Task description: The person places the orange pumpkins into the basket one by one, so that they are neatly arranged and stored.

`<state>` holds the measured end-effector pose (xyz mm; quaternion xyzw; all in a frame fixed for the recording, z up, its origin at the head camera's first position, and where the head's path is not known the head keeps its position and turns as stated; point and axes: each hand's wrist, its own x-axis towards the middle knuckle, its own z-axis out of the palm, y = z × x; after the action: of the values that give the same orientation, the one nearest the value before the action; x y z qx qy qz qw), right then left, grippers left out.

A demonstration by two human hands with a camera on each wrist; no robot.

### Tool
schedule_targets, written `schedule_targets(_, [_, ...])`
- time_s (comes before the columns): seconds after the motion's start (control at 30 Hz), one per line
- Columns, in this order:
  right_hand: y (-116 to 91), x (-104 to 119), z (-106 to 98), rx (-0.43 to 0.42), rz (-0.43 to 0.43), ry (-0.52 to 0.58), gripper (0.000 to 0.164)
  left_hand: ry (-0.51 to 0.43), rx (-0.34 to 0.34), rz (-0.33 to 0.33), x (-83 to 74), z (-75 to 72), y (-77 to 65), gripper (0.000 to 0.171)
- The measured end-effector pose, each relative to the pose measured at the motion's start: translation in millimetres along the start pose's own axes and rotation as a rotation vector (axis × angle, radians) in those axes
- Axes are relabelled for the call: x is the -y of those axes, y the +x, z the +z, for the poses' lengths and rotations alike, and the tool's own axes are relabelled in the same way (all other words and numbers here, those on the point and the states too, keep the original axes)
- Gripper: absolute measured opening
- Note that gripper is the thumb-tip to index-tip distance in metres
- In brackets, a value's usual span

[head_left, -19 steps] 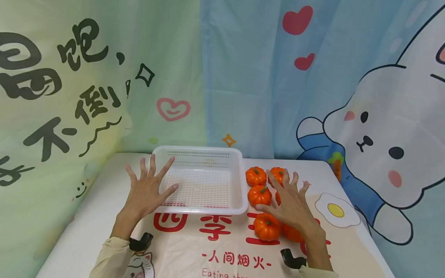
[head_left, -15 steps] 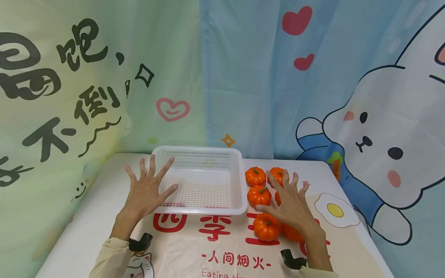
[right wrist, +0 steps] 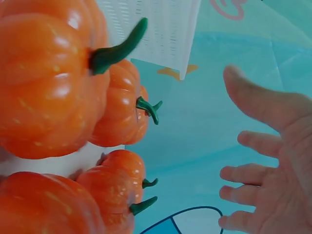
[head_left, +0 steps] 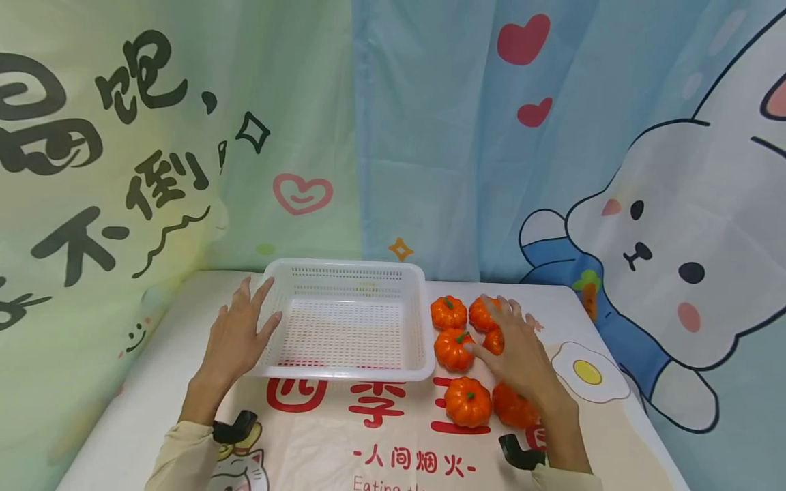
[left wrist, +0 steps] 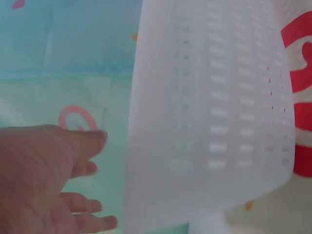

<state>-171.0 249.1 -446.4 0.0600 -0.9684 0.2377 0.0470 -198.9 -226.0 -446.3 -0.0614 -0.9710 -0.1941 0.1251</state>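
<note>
Basket (head_left: 344,374) near far edge of table (head_left: 164,368), pumpkins (head_left: 469,402) toward right edge, likely for reach; left hand (head_left: 235,337), right hand (head_left: 522,354): grips apart, holding nothing.

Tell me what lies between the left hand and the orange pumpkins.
The white perforated basket stands between the left hand and the orange pumpkins; the head view shows this.

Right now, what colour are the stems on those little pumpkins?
Dark green; the stems show best in the right wrist view.
</note>
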Motion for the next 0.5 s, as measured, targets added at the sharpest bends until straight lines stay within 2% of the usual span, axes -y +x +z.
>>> schedule_targets(0.13, [5,3,-5,-0.038,-0.010,0.001,0.084,-0.068,-0.034,-0.085,10.4,-1.6,-0.7,0.063])
schedule_targets(0.33, [12,3,-9,-0.073,-0.037,0.001,0.080,-0.197,-0.191,-0.203,23.4,3.8,1.6,0.046])
schedule_targets(0.5, [15,1,-8,-0.079,-0.049,-0.006,0.080,-0.242,-0.217,-0.244,31.5,8.4,5.5,0.043])
